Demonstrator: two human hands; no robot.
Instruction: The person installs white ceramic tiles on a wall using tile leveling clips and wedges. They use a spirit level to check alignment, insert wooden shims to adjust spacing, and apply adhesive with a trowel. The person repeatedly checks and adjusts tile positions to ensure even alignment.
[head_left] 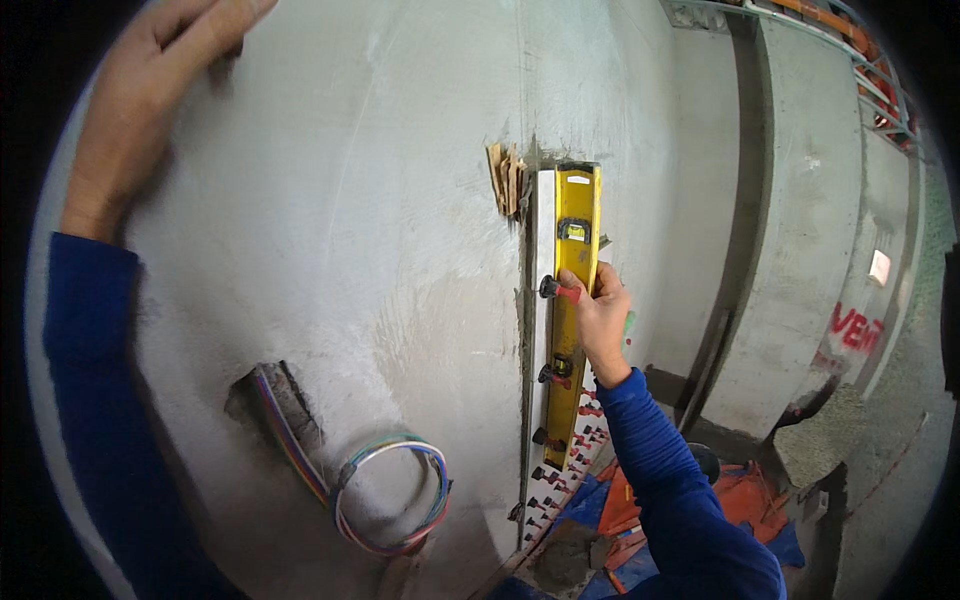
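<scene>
A yellow spirit level (572, 330) stands upright against the face of a narrow white tile strip (543, 235) on the grey wall. My right hand (604, 318) grips the level's right edge, its thumb across the front beside a red-and-black tile leveling knob (556, 288). More such knobs stick out along the strip below. At the upper left my left hand (135, 110) is raised by the plastered wall (330, 170), fingers stretched and partly cut off by the picture's edge; I see nothing in it. A bundle of thin wooden wedges (507, 180) sticks out beside the strip's top.
A coil of coloured wires (440, 490) hangs from a hole (300, 400) in the wall at lower left. Orange and blue sheeting (745, 505) covers floor at lower right, near a grey board-like slab (825, 437). A concrete column (800, 210) rises on the right.
</scene>
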